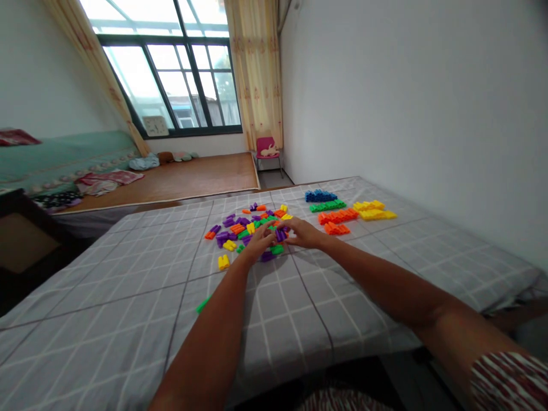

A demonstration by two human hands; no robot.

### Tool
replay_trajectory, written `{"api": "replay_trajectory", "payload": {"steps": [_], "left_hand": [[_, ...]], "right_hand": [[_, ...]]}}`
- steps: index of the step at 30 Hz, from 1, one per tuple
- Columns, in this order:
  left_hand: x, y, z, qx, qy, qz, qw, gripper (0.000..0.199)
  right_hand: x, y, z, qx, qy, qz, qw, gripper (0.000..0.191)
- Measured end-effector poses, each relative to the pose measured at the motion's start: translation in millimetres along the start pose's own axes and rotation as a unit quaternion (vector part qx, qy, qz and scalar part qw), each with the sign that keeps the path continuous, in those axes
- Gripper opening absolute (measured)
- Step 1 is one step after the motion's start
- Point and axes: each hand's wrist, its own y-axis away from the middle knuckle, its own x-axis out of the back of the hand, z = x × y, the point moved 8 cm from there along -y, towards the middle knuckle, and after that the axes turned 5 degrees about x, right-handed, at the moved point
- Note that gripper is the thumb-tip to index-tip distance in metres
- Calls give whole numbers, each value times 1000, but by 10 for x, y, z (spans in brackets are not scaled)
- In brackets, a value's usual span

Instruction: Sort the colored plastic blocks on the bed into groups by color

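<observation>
Between my two hands is a purple plastic block (281,234), a small piece that looks like paired rods. My right hand (302,233) is closed on its right side, with the fingers curled round it. My left hand (262,241) pinches from the left; its fingertips are partly hidden. Around and beyond the left hand lies a loose pile of purple, orange, green and yellow blocks (236,228). A green block (277,249) and a purple block (268,256) lie just below the hands.
Right of my hands stand sorted rows: blue blocks (320,196), green blocks (327,206), orange blocks (338,216) and yellow blocks (377,214). A stray green block (202,305) lies by my left forearm. The checked grey cloth (128,285) meets a wall on the right.
</observation>
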Motion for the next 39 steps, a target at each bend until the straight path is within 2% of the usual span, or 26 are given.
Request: {"api": "replay_trajectory", "payload": {"steps": [2,6,9,11,14,18,22,24,27,28,30,34,36,39], "left_hand": [[-41,1,20,-21,-33,-6,999,52],[-104,-3,16,-68,-160,-15,985,39],[-154,-5,-30,-79,-232,-32,969,38],[-175,-5,-43,-88,-266,-35,959,38],[-203,-1,-47,-102,-299,-45,948,37],[-212,9,-39,-120,-314,-52,940,36],[-214,21,-35,-134,-328,-53,934,35],[-213,21,-38,-135,-333,-50,932,34],[-213,17,-34,-139,-330,-48,933,32],[-212,15,-32,-141,-327,-46,933,31],[-212,11,-30,-145,-323,-46,934,31],[-213,4,-43,-143,-325,-49,934,32],[-213,6,-46,-142,-328,-48,933,31],[-218,17,-38,-146,-341,-44,928,31]], "right_hand": [[221,199,126,-20,19,-11,1000,42],[706,756,611,-139,62,-78,985,35],[929,1169,819,-189,54,-139,971,33],[1012,1357,848,-205,49,-145,967,35],[1069,1482,822,-222,65,-118,966,37],[1109,1456,764,-217,65,-77,971,38],[1243,1487,716,-237,56,-24,970,36],[1161,1544,624,-231,33,-53,971,38],[854,1649,449,-207,-16,-155,966,40],[786,1668,421,-204,-23,-171,964,41],[771,1633,442,-204,-16,-151,967,41],[937,1357,643,-199,82,-40,976,29],[849,1196,715,-179,144,-53,972,27],[573,1027,790,-161,219,-101,957,29]]}}
